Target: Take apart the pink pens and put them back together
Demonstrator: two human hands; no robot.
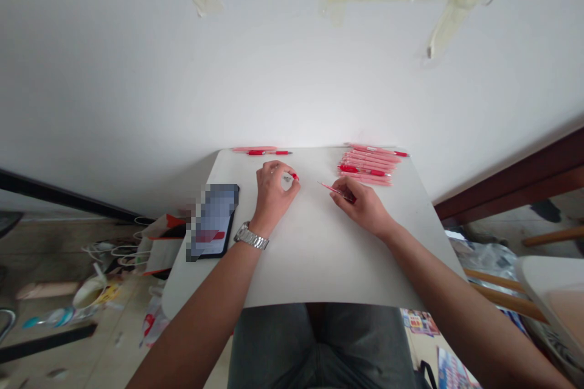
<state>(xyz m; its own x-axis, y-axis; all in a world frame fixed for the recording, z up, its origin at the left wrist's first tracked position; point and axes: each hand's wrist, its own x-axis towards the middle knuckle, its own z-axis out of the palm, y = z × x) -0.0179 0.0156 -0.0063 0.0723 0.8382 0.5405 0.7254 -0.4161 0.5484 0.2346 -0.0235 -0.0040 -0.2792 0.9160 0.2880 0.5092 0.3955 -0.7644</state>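
Observation:
Over the white table [314, 255], my left hand [272, 187] pinches a small red pen part [294, 176] between thumb and fingertips. Something small and greyish shows inside the curl of those fingers, too small to make out. My right hand [362, 202] is closed around a red pen [341, 192], whose thin tip points left toward the other hand; most of the barrel is hidden by the fingers. The two hands are apart. Behind the right hand lies a stack of pink and red pens [369, 161]. A few more pens [262, 151] lie beyond the left hand at the back edge.
A phone [213, 222] lies at the table's left edge, beside my watch [250, 235]. A white wall [292, 85] rises directly behind the table. Bags [159, 249] and a bottle [50, 318] are on the floor to the left; a white chair [552, 279] stands right.

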